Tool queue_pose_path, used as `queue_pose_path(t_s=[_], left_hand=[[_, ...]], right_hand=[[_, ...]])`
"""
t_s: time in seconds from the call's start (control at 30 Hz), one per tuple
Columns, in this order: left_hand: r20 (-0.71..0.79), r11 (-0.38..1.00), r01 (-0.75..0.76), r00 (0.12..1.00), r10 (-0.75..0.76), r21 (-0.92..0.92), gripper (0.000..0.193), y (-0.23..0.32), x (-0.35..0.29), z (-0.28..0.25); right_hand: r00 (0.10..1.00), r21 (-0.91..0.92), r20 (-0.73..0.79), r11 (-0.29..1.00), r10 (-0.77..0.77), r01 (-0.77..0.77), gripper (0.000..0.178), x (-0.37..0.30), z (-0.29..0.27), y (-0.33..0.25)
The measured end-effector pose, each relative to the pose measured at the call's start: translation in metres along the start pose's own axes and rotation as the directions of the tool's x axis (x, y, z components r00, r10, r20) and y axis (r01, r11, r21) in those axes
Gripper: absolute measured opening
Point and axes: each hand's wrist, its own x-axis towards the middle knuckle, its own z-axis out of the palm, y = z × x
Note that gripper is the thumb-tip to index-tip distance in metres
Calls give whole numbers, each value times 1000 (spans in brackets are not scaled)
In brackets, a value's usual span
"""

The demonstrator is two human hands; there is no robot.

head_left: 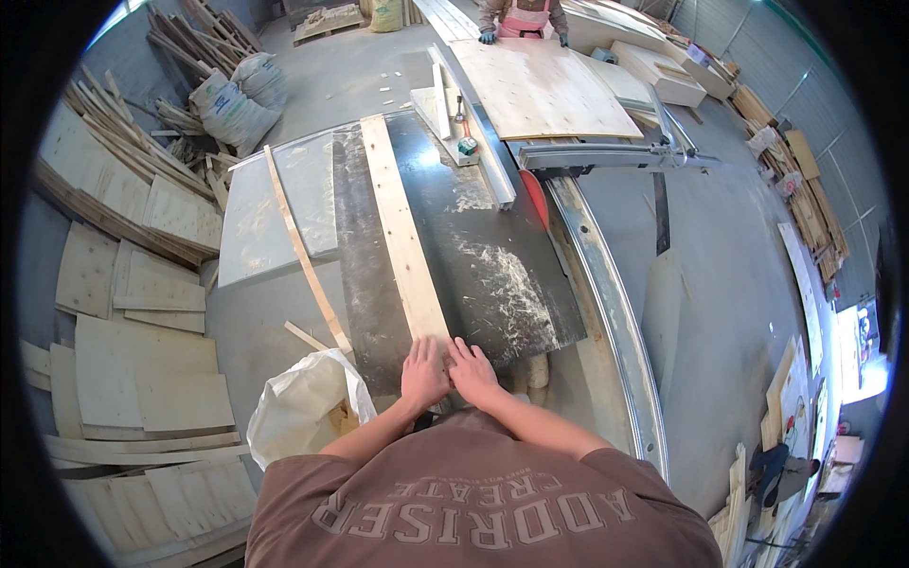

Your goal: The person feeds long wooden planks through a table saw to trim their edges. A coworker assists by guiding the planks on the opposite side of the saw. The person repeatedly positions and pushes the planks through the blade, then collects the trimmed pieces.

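A long, pale wooden board (402, 237) lies lengthwise on the dark, dusty table (511, 293) in front of me. At its near end, my left hand (426, 372) is closed on the board, fingers over the top and slightly blurred. Close beside it, my right hand (472, 371) grips the right near corner of the same board. The undersides of both hands are hidden. A narrow wooden strip (301, 241) slants along the table's left side, apart from my hands.
A white sack (308, 402) stands left of my arms. Beyond the red disc-shaped guard (534, 197), a co-worker (525, 17) has gloved hands by a plywood sheet (540, 85). A metal rail (611, 312) runs along the right. Stacked panels (151, 369) line the left.
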Motion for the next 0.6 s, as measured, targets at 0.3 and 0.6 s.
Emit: queue_pose_path(t_s=[0.3, 0.6], left_hand=[[135, 961, -131, 986, 100, 246, 56, -4, -12, 11], [111, 968, -151, 985, 130, 201, 54, 0, -14, 12]], right_hand=[[988, -47, 151, 998, -26, 34, 42, 11, -1, -2], [971, -10, 230, 998, 63, -63, 42, 14, -4, -7]])
